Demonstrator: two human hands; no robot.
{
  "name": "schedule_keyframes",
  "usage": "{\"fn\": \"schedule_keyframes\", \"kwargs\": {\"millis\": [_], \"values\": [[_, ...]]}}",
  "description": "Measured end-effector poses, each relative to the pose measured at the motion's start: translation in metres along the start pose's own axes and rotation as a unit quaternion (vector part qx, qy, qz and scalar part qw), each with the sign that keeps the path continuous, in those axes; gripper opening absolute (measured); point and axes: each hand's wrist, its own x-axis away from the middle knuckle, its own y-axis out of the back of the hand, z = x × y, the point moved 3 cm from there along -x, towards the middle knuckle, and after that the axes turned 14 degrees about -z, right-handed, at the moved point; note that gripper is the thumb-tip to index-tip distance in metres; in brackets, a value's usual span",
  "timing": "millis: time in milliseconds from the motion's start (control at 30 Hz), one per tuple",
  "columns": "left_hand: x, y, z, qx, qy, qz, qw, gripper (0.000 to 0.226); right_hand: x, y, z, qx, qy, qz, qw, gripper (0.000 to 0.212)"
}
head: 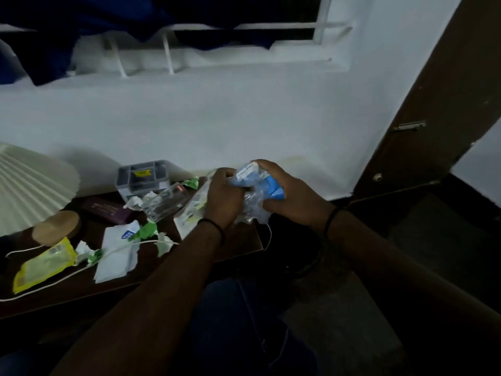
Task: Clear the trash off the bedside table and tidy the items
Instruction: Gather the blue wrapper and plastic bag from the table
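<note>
Bedside table (238, 244) littered, both hands crumpling blue-and-clear plastic wrapper (256, 189), label unreadable

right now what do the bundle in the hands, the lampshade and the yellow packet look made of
Bundle: thin clear plastic film with blue parts, crinkled and glinting. Lampshade: pleated cream paper or fabric, matte; which one is unclear. Yellow packet: glossy plastic pouch, reflecting light.

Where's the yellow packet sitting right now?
In the head view the yellow packet lies at the near left of the bedside table, just in front of the round wooden lamp base with the white cord running past it.
</note>
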Motion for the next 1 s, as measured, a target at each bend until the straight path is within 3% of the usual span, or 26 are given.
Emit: {"fn": "schedule_keyframes", "kwargs": {"millis": [100, 200, 300, 367, 433, 533, 667, 800, 833, 900, 1000], "values": [[0.008, -0.047, 0.009, 0.082, 0.143, 0.073, 0.984, 0.04, 0.006, 0.012, -0.03, 0.027, -0.019, -0.001, 0.999, 0.097], [0.012, -0.092, 0.02, 0.08, 0.208, 0.166, 0.961, 0.044, 0.009, 0.027, -0.065, 0.106, -0.01, -0.13, 0.986, 0.071], [0.01, -0.122, 0.042, -0.069, 0.117, 0.223, 0.965, 0.059, 0.014, 0.025, -0.115, 0.153, -0.028, -0.175, 0.972, 0.047], [0.005, -0.132, 0.057, -0.168, 0.027, 0.237, 0.957, 0.055, 0.017, 0.017, -0.156, 0.186, -0.082, -0.173, 0.964, 0.05], [-0.003, -0.138, 0.075, -0.204, -0.002, 0.247, 0.947, 0.045, 0.019, 0.004, -0.195, 0.214, -0.15, -0.156, 0.953, 0.058], [-0.01, -0.145, 0.101, -0.222, 0.01, 0.237, 0.946, 0.034, 0.017, -0.024, -0.245, 0.228, -0.212, -0.12, 0.943, 0.071], [-0.012, -0.162, 0.126, -0.181, 0.073, 0.221, 0.955, 0.036, 0.0, -0.059, -0.288, 0.212, -0.227, -0.084, 0.947, 0.087], [-0.017, -0.175, 0.14, -0.145, 0.097, 0.229, 0.958, 0.004, -0.007, -0.098, -0.322, 0.222, -0.254, 0.008, 0.941, 0.099], [-0.021, -0.176, 0.144, -0.142, 0.106, 0.225, 0.958, 0.009, -0.005, -0.106, -0.328, 0.231, -0.273, 0.027, 0.933, 0.103], [-0.03, -0.174, 0.152, -0.139, 0.121, 0.217, 0.959, 0.028, -0.004, -0.114, -0.334, 0.252, -0.3, 0.022, 0.92, 0.099], [-0.036, -0.165, 0.15, -0.116, 0.141, 0.203, 0.962, 0.026, -0.006, -0.11, -0.327, 0.243, -0.288, -0.028, 0.926, 0.08]]}}
